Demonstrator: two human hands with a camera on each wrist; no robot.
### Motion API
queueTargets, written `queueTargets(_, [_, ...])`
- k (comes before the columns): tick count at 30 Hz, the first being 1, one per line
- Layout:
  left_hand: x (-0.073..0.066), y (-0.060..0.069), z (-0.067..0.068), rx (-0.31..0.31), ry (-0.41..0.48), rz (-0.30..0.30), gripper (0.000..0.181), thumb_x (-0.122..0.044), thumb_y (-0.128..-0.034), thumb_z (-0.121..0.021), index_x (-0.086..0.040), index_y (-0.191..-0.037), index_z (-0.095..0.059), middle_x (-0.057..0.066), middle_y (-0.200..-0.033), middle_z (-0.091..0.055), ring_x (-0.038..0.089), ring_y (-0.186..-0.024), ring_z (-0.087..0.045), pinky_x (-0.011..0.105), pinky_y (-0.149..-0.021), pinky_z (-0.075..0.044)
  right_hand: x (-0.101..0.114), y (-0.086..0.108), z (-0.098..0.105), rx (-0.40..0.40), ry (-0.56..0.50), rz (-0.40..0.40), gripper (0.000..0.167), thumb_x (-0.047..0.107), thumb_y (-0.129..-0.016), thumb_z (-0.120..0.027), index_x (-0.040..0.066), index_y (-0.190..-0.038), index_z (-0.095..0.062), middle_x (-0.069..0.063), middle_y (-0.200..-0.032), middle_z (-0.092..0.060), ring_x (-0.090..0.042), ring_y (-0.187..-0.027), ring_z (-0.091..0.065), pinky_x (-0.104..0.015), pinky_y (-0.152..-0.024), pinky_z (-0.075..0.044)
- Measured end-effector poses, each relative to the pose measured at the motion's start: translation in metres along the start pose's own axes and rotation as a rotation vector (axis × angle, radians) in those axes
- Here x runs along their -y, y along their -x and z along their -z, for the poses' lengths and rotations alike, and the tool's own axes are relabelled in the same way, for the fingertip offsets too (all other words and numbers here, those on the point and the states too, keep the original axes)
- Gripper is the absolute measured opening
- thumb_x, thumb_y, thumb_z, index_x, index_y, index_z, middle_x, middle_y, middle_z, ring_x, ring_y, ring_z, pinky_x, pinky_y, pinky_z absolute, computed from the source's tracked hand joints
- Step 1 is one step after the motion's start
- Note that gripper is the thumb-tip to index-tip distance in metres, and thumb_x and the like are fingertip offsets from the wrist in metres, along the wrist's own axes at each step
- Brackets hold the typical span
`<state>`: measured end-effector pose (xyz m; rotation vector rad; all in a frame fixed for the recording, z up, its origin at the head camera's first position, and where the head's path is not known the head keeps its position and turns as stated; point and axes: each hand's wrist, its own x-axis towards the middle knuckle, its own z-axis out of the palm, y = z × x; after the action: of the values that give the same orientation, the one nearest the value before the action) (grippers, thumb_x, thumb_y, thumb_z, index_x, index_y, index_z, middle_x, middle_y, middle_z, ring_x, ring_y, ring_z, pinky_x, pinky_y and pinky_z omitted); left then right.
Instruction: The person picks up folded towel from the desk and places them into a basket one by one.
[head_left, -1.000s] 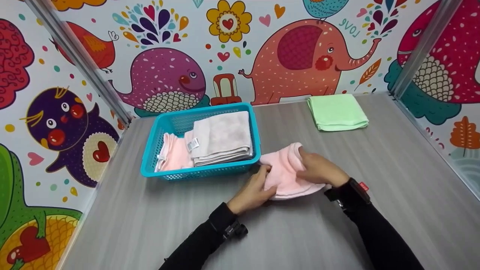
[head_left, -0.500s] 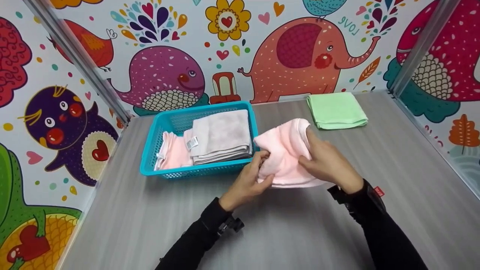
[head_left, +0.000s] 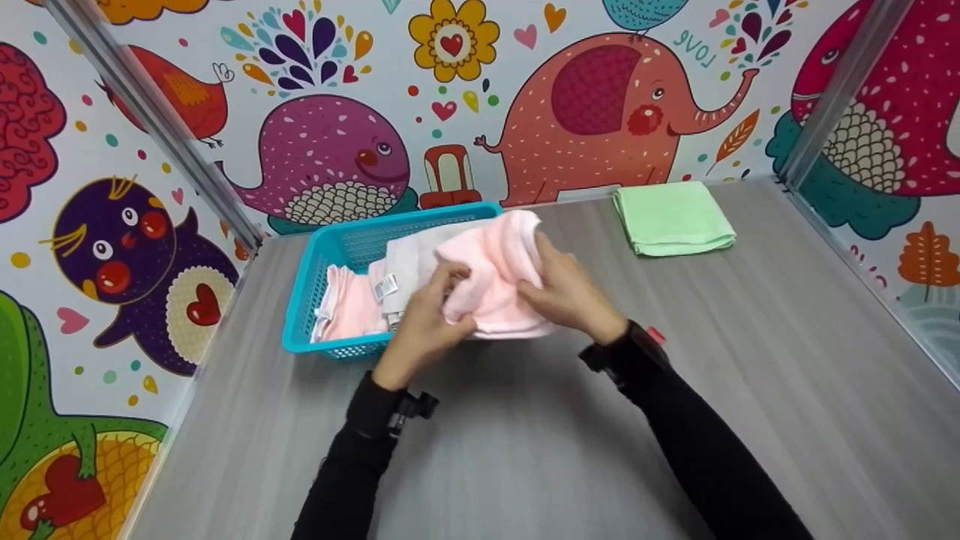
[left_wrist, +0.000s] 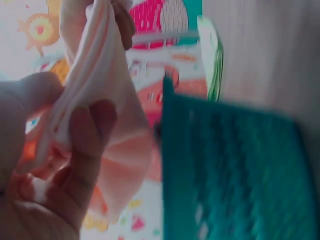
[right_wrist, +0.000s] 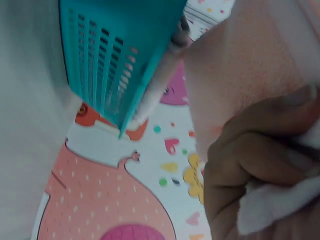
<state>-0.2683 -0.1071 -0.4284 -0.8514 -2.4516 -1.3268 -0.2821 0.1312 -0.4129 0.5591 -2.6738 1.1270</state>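
Observation:
A folded pink towel (head_left: 491, 277) is held up between both hands, over the right part of the blue basket (head_left: 300, 300). My left hand (head_left: 424, 319) pinches its left side, thumb in front and fingers behind; the left wrist view shows the thumb and fingers of that hand (left_wrist: 75, 150) around the folded layers. The right hand (head_left: 574, 292) grips the towel's right edge, and in the right wrist view its fingers (right_wrist: 260, 145) curl over the cloth. Inside the basket lie a grey-white towel stack (head_left: 409, 255), partly hidden by the held towel, and another pink towel (head_left: 352, 300).
A folded green towel (head_left: 675, 217) lies at the back right of the grey table (head_left: 525, 450). Printed wall panels with animal pictures (head_left: 592, 120) stand behind and on both sides, joined by metal posts (head_left: 157, 120).
Both hands have lifted the pink towel off the table and carried it up and left, from beside the basket to above it. The basket and green towel have stayed put.

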Motion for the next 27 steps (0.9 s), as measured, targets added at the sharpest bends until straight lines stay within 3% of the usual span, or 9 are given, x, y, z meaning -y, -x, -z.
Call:
queueTargets(3, [0.007, 0.0, 0.023, -0.034, -0.067, 0.065, 0.056, 0.003, -0.074, -0.072, -0.009, -0.125, -0.052, 0.013, -0.106, -0.067, 0.021, -0.086, -0.056, 0.032, -0.07, -0.046, 0.012, -0.023, -0.014, 0.072, -0.034, -0.025, 0.082, 0.019, -0.092, -0.067, -0.003, -0.16, -0.027, -0.032, -0.137, -0.06, -0.039, -0.105, -0.065, -0.052, -0.089, -0.056])
queueTargets(7, [0.016, 0.002, 0.05, -0.068, -0.188, 0.145, 0.055, 0.002, -0.0754, -0.072, -0.009, -0.126, -0.052, 0.015, -0.104, -0.067, 0.024, -0.082, -0.055, 0.034, -0.067, -0.043, 0.032, -0.049, -0.032, 0.201, -0.045, -0.087, 0.089, 0.022, -0.097, -0.066, 0.004, -0.166, -0.012, -0.022, -0.162, -0.04, -0.034, -0.128, -0.058, -0.046, -0.105, -0.052])
queueTargets(10, [0.023, 0.004, 0.068, -0.087, -0.3, 0.188, 0.055, 0.001, -0.077, -0.072, -0.007, -0.128, -0.052, 0.016, -0.095, -0.065, 0.027, -0.075, -0.053, 0.036, -0.064, -0.041, 0.048, -0.066, -0.047, 0.259, -0.045, -0.093, 0.092, 0.021, -0.097, -0.067, 0.009, -0.167, -0.008, -0.015, -0.169, -0.03, -0.03, -0.139, -0.052, -0.043, -0.112, -0.047])
queueTargets(15, [0.036, 0.01, 0.095, -0.123, -0.438, 0.228, 0.053, 0.002, -0.0779, -0.07, -0.006, -0.126, -0.048, 0.014, -0.085, -0.056, 0.03, -0.072, -0.048, 0.039, -0.064, -0.039, 0.071, -0.085, -0.078, 0.272, -0.066, -0.037, 0.1, 0.011, -0.09, -0.072, 0.012, -0.167, -0.008, -0.014, -0.167, -0.034, -0.025, -0.128, -0.056, -0.039, -0.106, -0.051])
queueTargets(21, [0.057, 0.02, 0.123, -0.139, -0.54, 0.24, 0.047, 0.008, -0.0791, -0.065, -0.006, -0.121, -0.049, 0.014, -0.087, -0.05, 0.032, -0.073, -0.046, 0.042, -0.064, -0.036, 0.086, -0.099, -0.12, 0.233, -0.058, 0.059, 0.106, 0.008, -0.092, -0.073, 0.018, -0.168, 0.001, -0.018, -0.16, -0.046, -0.025, -0.137, -0.054, -0.038, -0.115, -0.044])
queueTargets(24, [0.068, 0.026, 0.132, -0.082, -0.572, 0.306, 0.042, 0.009, -0.0856, -0.061, -0.006, -0.123, -0.052, 0.02, -0.098, -0.054, 0.035, -0.08, -0.049, 0.044, -0.068, -0.038, 0.093, -0.103, -0.14, 0.249, -0.037, 0.081, 0.098, 0.008, -0.093, -0.074, 0.024, -0.168, -0.012, -0.017, -0.15, -0.056, -0.026, -0.129, -0.059, -0.038, -0.108, -0.05])
queueTargets(27, [0.076, 0.034, 0.138, -0.015, -0.598, 0.415, 0.04, 0.008, -0.0922, -0.057, -0.009, -0.129, -0.054, 0.024, -0.106, -0.054, 0.037, -0.085, -0.05, 0.047, -0.072, -0.041, 0.097, -0.105, -0.157, 0.299, 0.031, 0.115, 0.071, 0.008, -0.094, -0.073, 0.02, -0.158, -0.045, -0.014, -0.138, -0.063, -0.025, -0.119, -0.062, -0.037, -0.102, -0.052])
